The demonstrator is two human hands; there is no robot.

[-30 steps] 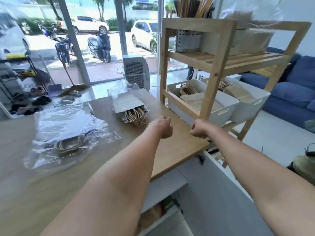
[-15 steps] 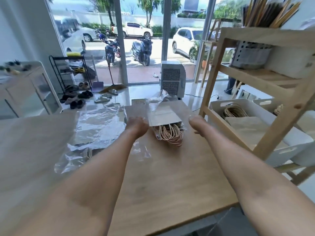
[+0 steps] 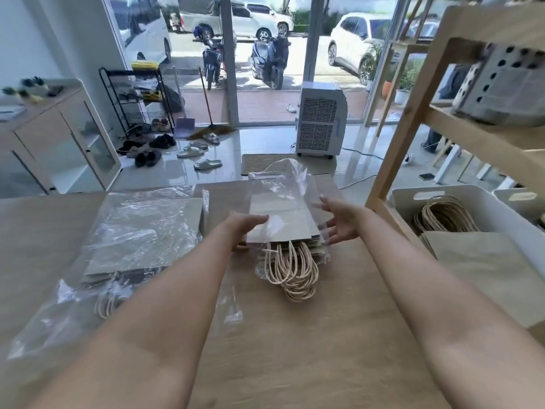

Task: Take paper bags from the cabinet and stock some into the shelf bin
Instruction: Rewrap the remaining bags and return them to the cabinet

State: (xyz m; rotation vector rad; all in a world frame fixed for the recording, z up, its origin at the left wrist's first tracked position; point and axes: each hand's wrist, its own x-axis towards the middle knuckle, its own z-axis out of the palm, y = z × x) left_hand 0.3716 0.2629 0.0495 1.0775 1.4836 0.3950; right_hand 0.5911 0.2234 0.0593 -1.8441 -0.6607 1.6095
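Note:
A pack of brown paper bags (image 3: 290, 231) in a loose clear wrapper lies on the wooden counter (image 3: 295, 355), its rope handles spilling toward me. My left hand (image 3: 243, 228) grips the pack's left edge, fingers over the top. At the pack's right side my right hand (image 3: 339, 222) is spread, fingertips against the plastic. The white shelf bin (image 3: 483, 199) sits to the right on the wooden shelf (image 3: 413, 113) and holds paper bags (image 3: 486, 261) with rope handles.
A second wrapped pack of bags (image 3: 141, 231) lies on the counter to the left. A perforated grey container (image 3: 501, 84) stands on the upper shelf. Beyond the counter are a white air cooler (image 3: 320, 119), shoes and a glass cabinet (image 3: 59, 143).
My view has swung from the shelf to the counter and moved closer. Both hands have reached forward from fists to the small pack; the left has taken its edge, the right has spread.

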